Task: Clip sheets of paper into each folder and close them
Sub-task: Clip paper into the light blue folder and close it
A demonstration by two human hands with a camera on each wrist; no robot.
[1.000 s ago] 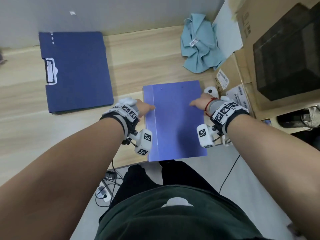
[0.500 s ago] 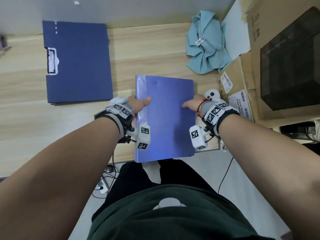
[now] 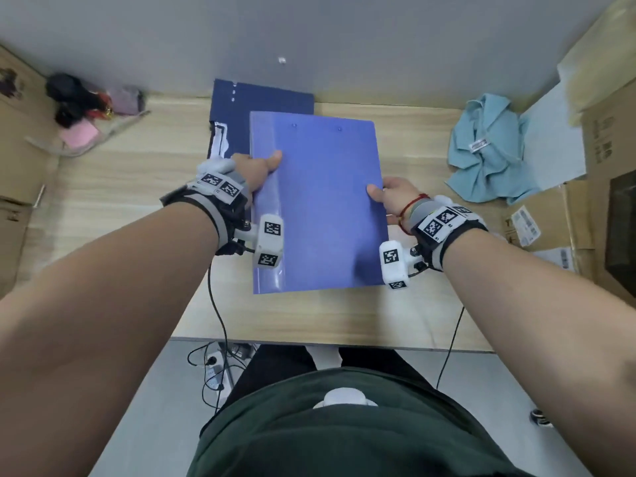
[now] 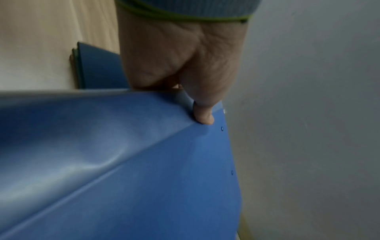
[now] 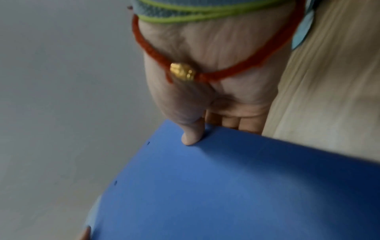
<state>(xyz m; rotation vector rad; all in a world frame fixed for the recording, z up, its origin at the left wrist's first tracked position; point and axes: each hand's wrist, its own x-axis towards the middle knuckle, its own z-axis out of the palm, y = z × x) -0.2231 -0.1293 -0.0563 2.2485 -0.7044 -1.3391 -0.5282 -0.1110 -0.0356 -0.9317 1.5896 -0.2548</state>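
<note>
A closed light-blue folder [image 3: 316, 204] is held in the air above the wooden desk [image 3: 137, 187], partly over a dark-blue folder [image 3: 272, 98] that lies at the back. My left hand [image 3: 258, 166] grips its spine edge, thumb on the cover and fingers underneath. My right hand [image 3: 392, 194] grips the opposite long edge the same way. In the left wrist view the left thumb [image 4: 202, 113] presses the light-blue folder [image 4: 144, 178] beside the spine fold. The right wrist view shows the right thumb [image 5: 191, 133] on the light-blue folder's cover [image 5: 226, 186]. A white clip [image 3: 218, 141] on the dark-blue folder peeks out at the left.
A crumpled light-blue cloth [image 3: 488, 153] lies at the back right. Cardboard boxes [image 3: 602, 160] stand along the right side. Dark and pink items [image 3: 86, 108] sit at the far left corner. Cables [image 3: 216, 304] hang off the desk's front edge.
Both hands have taken hold of the light-blue folder, lifted it off the desk and carried it away from me, over the dark-blue folder.
</note>
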